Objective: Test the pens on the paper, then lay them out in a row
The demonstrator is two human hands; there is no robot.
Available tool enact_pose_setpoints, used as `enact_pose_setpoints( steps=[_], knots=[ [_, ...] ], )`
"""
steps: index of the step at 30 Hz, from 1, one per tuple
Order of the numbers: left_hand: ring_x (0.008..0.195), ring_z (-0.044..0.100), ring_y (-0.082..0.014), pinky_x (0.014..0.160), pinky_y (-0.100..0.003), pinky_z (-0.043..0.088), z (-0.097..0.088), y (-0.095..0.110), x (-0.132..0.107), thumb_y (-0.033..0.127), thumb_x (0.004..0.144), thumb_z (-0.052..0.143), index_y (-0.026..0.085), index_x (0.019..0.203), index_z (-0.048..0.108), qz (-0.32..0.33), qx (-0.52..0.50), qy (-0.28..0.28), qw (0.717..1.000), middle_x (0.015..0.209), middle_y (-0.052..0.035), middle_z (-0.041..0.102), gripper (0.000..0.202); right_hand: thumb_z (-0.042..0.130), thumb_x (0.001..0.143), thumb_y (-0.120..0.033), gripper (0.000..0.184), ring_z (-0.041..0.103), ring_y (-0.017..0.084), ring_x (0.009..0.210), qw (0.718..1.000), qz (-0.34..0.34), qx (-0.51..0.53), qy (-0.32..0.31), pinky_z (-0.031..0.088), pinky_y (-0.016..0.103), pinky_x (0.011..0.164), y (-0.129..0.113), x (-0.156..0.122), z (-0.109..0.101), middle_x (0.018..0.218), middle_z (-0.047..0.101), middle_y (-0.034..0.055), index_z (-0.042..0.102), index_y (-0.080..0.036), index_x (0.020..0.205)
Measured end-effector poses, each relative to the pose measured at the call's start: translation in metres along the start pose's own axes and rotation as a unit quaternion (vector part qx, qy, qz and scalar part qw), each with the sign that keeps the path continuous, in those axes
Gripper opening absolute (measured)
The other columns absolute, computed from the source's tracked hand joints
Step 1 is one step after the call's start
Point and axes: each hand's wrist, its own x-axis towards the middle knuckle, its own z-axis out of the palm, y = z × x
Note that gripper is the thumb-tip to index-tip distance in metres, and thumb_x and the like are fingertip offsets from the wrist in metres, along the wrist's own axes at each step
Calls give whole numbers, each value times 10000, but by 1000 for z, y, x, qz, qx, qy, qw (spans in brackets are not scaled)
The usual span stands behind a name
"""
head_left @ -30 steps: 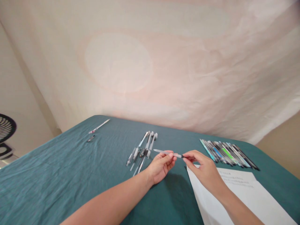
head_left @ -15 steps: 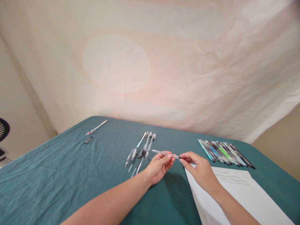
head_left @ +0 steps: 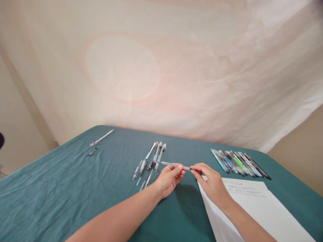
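Between my two hands a clear-barrelled pen (head_left: pixel 168 164) is held up nearly level above the table. My left hand (head_left: pixel 169 179) pinches its middle between thumb and fingers. My right hand (head_left: pixel 210 181) is closed on its dark right end with the fingertips, which hide part of that end. Just left of my left hand, several clear and grey pens (head_left: pixel 150 164) lie in a loose group on the cloth. Under my right hand and forearm is a white sheet of paper (head_left: pixel 248 205) with lines of faint writing.
A row of several pens and markers (head_left: pixel 239 163), some green and blue, lies at the right. Far left on the teal tablecloth (head_left: pixel 63 188) are a slim pale pen (head_left: pixel 102 137) and a short dark piece (head_left: pixel 92 151). A pale fabric sheet (head_left: pixel 176 84) hangs behind.
The view has shifted slightly, so everything sits a little further left. Both hands keep the same hold on the pen.
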Motion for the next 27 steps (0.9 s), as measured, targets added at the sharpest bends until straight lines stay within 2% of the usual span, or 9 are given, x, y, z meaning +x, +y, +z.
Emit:
enact_pose_setpoints(
  steps=[6, 11, 14, 17, 22, 24, 27],
  knots=[
    [592, 572, -50, 610, -144, 469, 0, 1, 0, 208, 667, 679, 116, 779, 600, 2, 8, 5, 1000, 681, -15, 617, 165, 410, 853, -314, 218, 565, 160, 745, 1000, 26, -12, -3, 442, 264, 671, 2, -2, 3, 833, 604, 54, 587, -192, 889],
    [630, 574, -52, 626, -144, 458, -1, -2, 0, 211, 670, 677, 123, 805, 595, 12, 29, -11, 999, 718, -19, 621, 182, 362, 870, -352, 282, 552, 150, 685, 997, 59, -44, -20, 417, 255, 643, 4, -6, 6, 719, 583, 32, 561, -188, 756],
    [654, 576, -56, 634, -146, 454, -2, -4, 0, 201, 673, 675, 125, 819, 591, 20, 37, -19, 999, 741, -23, 623, 185, 315, 879, -393, 369, 552, 141, 596, 992, 116, -7, -38, 420, 243, 581, 7, -7, 10, 633, 577, 23, 535, -181, 672],
    [643, 571, -55, 632, -149, 453, -2, -5, 0, 210, 673, 675, 123, 827, 589, 24, 35, -12, 999, 738, -24, 624, 197, 275, 884, -417, 419, 553, 130, 540, 984, 160, 58, -61, 425, 233, 537, 8, -5, 10, 609, 585, 22, 531, -169, 664],
    [606, 562, -46, 617, -146, 450, -2, -4, 1, 229, 653, 692, 128, 820, 584, 31, 20, 4, 999, 693, -3, 613, 223, 400, 841, -409, 260, 538, 131, 603, 992, 111, 30, -52, 401, 222, 526, 6, -2, 5, 702, 574, 12, 522, -180, 828],
    [622, 567, -48, 622, -147, 449, -2, -4, 1, 224, 645, 698, 128, 823, 582, 31, 24, -1, 999, 713, -6, 619, 233, 403, 842, -395, 243, 526, 131, 614, 994, 93, 9, -50, 394, 227, 541, 7, -3, 6, 706, 561, 13, 515, -184, 797],
    [643, 573, -53, 636, -154, 449, -2, -5, 1, 222, 645, 699, 125, 831, 581, 30, 37, -11, 999, 749, -17, 627, 241, 333, 876, -373, 320, 518, 129, 592, 993, 97, 1, -70, 391, 242, 586, 10, -4, 8, 619, 535, 1, 502, -186, 679]
  ],
)
